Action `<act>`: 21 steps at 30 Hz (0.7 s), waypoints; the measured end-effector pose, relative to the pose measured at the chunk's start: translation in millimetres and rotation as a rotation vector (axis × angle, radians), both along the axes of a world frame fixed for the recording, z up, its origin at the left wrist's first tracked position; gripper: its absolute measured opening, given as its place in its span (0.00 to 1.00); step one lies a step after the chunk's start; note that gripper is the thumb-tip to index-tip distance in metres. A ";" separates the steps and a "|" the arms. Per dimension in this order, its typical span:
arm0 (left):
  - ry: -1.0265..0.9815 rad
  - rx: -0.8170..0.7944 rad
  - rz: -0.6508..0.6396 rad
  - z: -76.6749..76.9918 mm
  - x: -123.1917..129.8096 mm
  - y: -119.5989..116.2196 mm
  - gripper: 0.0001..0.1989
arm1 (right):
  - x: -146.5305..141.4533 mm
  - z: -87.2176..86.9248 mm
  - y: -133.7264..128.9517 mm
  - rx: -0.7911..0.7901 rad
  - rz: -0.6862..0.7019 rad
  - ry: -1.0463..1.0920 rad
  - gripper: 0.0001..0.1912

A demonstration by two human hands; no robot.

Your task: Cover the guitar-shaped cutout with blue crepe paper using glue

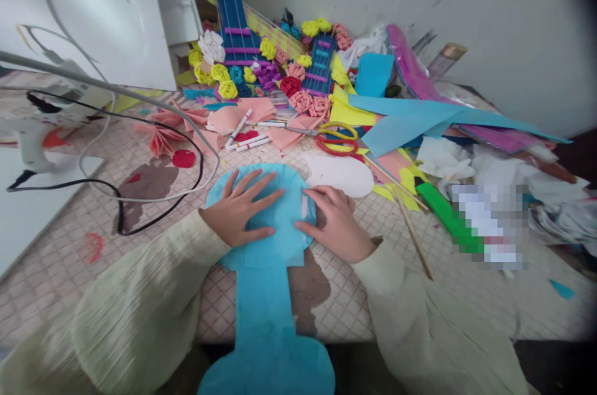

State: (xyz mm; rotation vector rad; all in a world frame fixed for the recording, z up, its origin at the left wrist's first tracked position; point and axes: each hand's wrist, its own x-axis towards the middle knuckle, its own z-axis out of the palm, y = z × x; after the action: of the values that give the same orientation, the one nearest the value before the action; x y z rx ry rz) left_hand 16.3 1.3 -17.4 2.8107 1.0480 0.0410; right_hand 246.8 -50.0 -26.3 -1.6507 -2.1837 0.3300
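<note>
A blue paper shape with rounded ends and a narrow middle lies on the table, its near end reaching over the front edge. My left hand rests flat on its far rounded part, fingers spread. At the right rim of that part, my right hand has thumb and fingers closed on the paper's edge, beside a whitish strip. A white oval piece lies just beyond my right hand.
Scissors, markers and pink paper lie behind. Paper flowers and blue guitar shapes stand at the back. Cables and a glue gun are left; wooden sticks and a green bottle right.
</note>
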 end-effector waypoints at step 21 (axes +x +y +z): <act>-0.148 0.009 -0.026 -10.6 7.9 -0.3 0.38 | 3.4 0.3 4.0 0.048 -0.038 0.156 0.20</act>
State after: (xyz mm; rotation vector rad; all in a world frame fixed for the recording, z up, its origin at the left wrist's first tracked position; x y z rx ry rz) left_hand 24.2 1.0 -28.0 2.7787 0.9793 0.2480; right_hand 250.1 -46.0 -25.9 -1.5830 -2.0281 0.3793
